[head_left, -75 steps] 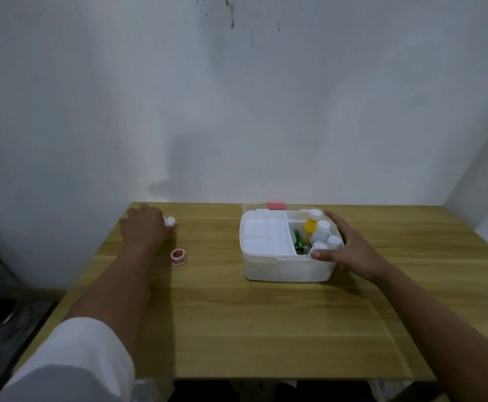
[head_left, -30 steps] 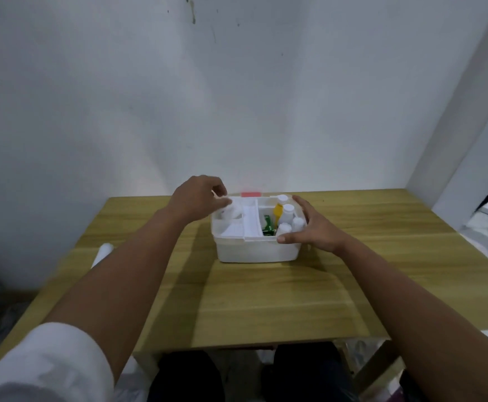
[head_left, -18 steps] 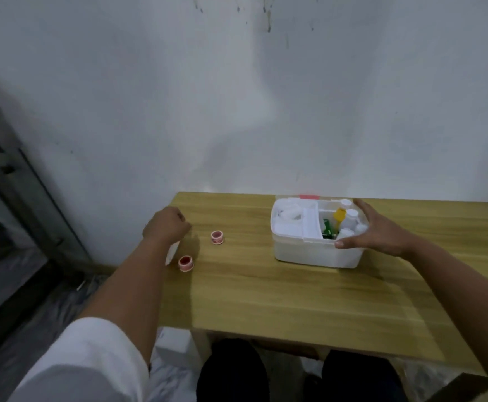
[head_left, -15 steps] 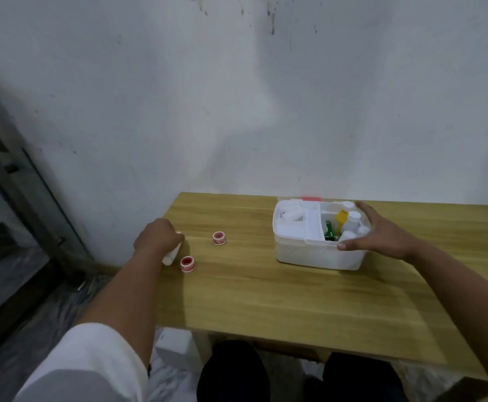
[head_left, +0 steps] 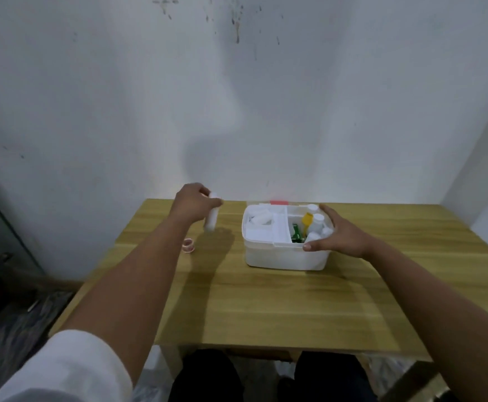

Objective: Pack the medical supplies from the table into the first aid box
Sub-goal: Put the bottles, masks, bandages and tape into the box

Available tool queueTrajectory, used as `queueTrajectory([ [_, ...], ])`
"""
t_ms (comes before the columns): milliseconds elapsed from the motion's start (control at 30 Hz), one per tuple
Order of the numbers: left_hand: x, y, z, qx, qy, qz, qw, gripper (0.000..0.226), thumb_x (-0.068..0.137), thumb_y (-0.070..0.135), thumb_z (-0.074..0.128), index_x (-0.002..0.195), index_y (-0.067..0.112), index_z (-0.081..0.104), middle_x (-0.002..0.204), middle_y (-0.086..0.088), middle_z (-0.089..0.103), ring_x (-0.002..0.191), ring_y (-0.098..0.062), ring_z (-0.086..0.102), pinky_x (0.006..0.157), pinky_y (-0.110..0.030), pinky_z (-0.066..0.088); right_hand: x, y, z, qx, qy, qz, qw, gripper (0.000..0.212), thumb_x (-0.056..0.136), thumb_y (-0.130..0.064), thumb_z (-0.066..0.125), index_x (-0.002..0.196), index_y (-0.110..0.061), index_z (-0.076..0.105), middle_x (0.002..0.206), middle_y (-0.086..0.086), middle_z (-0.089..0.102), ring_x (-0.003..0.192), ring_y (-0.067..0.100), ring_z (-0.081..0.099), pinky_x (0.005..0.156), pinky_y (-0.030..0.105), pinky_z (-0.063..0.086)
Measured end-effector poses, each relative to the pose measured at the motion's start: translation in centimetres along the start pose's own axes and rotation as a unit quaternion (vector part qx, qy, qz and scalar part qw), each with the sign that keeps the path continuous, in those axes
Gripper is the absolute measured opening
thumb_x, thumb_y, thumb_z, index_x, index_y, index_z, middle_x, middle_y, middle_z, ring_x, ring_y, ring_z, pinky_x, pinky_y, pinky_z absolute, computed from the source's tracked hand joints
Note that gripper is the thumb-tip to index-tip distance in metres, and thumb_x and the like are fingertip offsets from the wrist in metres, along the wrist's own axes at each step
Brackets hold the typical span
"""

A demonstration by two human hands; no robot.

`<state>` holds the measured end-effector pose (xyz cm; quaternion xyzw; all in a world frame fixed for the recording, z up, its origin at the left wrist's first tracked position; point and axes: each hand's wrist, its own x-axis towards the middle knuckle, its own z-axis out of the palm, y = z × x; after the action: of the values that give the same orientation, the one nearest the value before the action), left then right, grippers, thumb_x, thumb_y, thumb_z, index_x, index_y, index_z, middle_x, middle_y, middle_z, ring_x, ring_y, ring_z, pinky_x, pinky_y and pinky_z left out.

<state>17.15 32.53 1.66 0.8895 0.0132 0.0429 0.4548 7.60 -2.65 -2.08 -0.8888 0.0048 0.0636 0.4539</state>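
Observation:
The white first aid box (head_left: pixel 283 258) stands open on the wooden table (head_left: pixel 280 303). Its right compartment holds several white bottles (head_left: pixel 317 221), a yellow-capped bottle (head_left: pixel 307 218) and a green item (head_left: pixel 296 234); a white tray (head_left: pixel 261 227) fills the left part. My right hand (head_left: pixel 335 235) rests on the box's right rim, thumb on the front edge. My left hand (head_left: pixel 192 203) hovers above the table left of the box, shut on a white cylindrical tube (head_left: pixel 211 216) that hangs nearly upright. A small red-and-white tape roll (head_left: pixel 188 245) lies on the table below that hand.
A white wall rises right behind the table. The table's left edge drops to a dark floor with a glass panel (head_left: pixel 2 236) beside it. My dark-clothed knees (head_left: pixel 205 378) show under the front edge.
My left hand has lifted the white tube off the table's left edge and carried it up and right towards the box. Only one tape roll now shows. My right hand stays on the box.

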Motion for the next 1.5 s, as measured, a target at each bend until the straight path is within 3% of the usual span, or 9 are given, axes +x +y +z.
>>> queueTrajectory([
  [100,-0.5,5.1,3.3,-0.020,-0.040,0.058,0.997,0.040,0.078,0.033,0.090,0.104,0.010,0.072,0.097,-0.002,0.071,0.090,-0.026,0.075,0.082,-0.045,0.064,-0.2,-0.1,0.0,-0.002,0.001,0.006,1.000,0.154,0.045,-0.060,0.099,0.166,-0.026,0.010,0.157,-0.008,0.042,0.139,0.016,0.046,0.116,0.039,0.041],
  [200,-1.1,8.2,6.7,0.067,-0.053,0.118,0.989,0.045,0.080,0.039,0.087,0.111,0.012,0.070,0.105,0.003,0.065,0.097,-0.021,0.068,0.086,-0.036,0.057,-0.3,-0.1,0.1,0.001,0.006,0.014,1.000,0.152,0.049,-0.054,0.099,0.166,-0.024,0.007,0.158,-0.006,0.041,0.138,0.015,0.045,0.114,0.035,0.040],
  [333,-1.5,9.4,10.2,0.161,-0.061,0.148,0.974,0.050,0.083,0.044,0.083,0.117,0.012,0.067,0.105,0.002,0.061,0.105,-0.023,0.064,0.077,-0.030,0.043,-0.4,0.1,0.2,0.007,0.010,0.014,1.000,0.151,0.050,-0.052,0.099,0.166,-0.026,0.006,0.160,-0.003,0.039,0.138,0.019,0.045,0.113,0.038,0.042],
  [567,-1.7,9.2,12.2,0.194,-0.054,0.147,0.968,0.052,0.085,0.056,0.078,0.113,0.015,0.068,0.107,0.000,0.068,0.099,-0.023,0.066,0.083,-0.035,0.055,-0.3,1.3,0.7,0.021,0.033,-0.013,0.999,0.137,0.063,-0.046,0.096,0.165,-0.028,0.007,0.150,-0.010,0.038,0.131,0.013,0.042,0.101,0.031,0.044],
  [767,-1.5,8.4,9.1,0.209,0.004,0.146,0.967,0.052,0.091,0.066,0.063,0.106,0.017,0.072,0.101,0.002,0.071,0.092,-0.020,0.068,0.080,-0.034,0.055,-0.6,2.1,1.3,0.000,0.116,-0.064,0.991,0.145,0.043,-0.074,0.092,0.162,-0.029,0.024,0.164,-0.006,0.032,0.147,0.018,0.038,0.118,0.048,0.041],
  [1100,0.3,0.2,1.2,0.170,0.049,0.027,0.984,0.048,0.092,0.068,0.059,0.092,0.021,0.067,0.090,0.006,0.068,0.087,-0.020,0.065,0.079,-0.036,0.055,-0.6,2.3,1.9,-0.004,0.165,-0.124,0.978,0.129,0.044,-0.075,0.088,0.156,-0.030,0.042,0.159,-0.010,0.041,0.138,0.009,0.041,0.116,0.041,0.040],
  [1333,0.4,-8.6,-2.8,0.236,-0.003,-0.089,0.968,0.023,0.087,0.032,0.072,0.095,0.010,0.074,0.095,-0.010,0.074,0.085,-0.027,0.068,0.083,-0.041,0.059,-0.6,2.4,2.1,-0.006,0.174,-0.134,0.976,0.132,0.041,-0.087,0.081,0.154,-0.029,0.047,0.157,-0.011,0.044,0.142,0.012,0.043,0.118,0.043,0.039],
  [1400,0.2,-9.7,-3.4,0.259,-0.040,-0.113,0.958,0.032,0.087,0.040,0.074,0.093,0.008,0.072,0.099,-0.012,0.073,0.085,-0.026,0.066,0.076,-0.037,0.055,-0.6,2.5,2.1,-0.006,0.171,-0.130,0.977,0.131,0.041,-0.087,0.081,0.153,-0.029,0.047,0.158,-0.011,0.044,0.143,0.012,0.043,0.119,0.044,0.039],
  [1500,-0.8,-9.6,-4.6,0.262,-0.123,-0.177,0.941,0.057,0.076,0.058,0.085,0.082,0.006,0.063,0.085,-0.010,0.067,0.067,-0.022,0.058,0.056,-0.029,0.042,-0.6,2.5,2.1,-0.005,0.174,-0.129,0.976,0.128,0.042,-0.086,0.082,0.152,-0.028,0.049,0.157,-0.010,0.045,0.143,0.013,0.044,0.119,0.045,0.040],
])
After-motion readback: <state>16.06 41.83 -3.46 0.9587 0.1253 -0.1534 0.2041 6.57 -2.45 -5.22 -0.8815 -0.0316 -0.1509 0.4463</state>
